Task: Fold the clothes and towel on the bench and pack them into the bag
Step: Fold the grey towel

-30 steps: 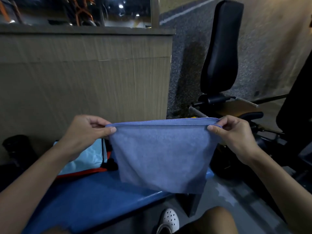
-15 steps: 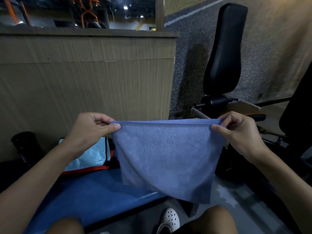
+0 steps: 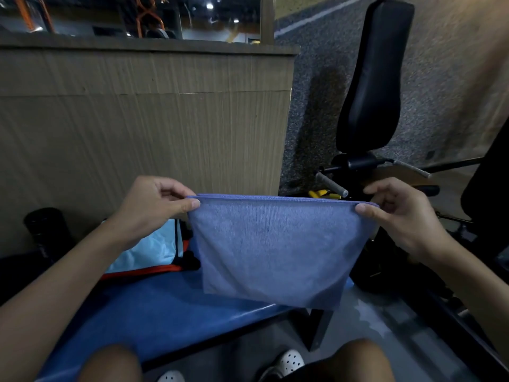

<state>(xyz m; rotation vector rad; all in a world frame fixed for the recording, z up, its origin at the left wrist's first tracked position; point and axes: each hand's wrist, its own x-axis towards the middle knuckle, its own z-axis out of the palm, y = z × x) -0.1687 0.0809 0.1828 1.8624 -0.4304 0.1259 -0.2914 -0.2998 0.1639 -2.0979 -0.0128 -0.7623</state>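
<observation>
Towel: blue towel (image 3: 275,249) held up in the air, top edge taut and level, lower edge hanging over the counter (image 3: 165,312).
Left grip: left grip (image 3: 150,205) pinching the upper left corner.
Right grip: right grip (image 3: 399,213) pinching the upper right corner.
Bag: pale blue bag (image 3: 148,249), red trim, on the counter behind the left forearm.
Background: black padded seat back (image 3: 371,78), at right.

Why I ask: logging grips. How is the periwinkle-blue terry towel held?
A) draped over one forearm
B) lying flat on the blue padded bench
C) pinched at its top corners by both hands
C: left hand and right hand each pinch a top corner of the hanging towel.
</observation>
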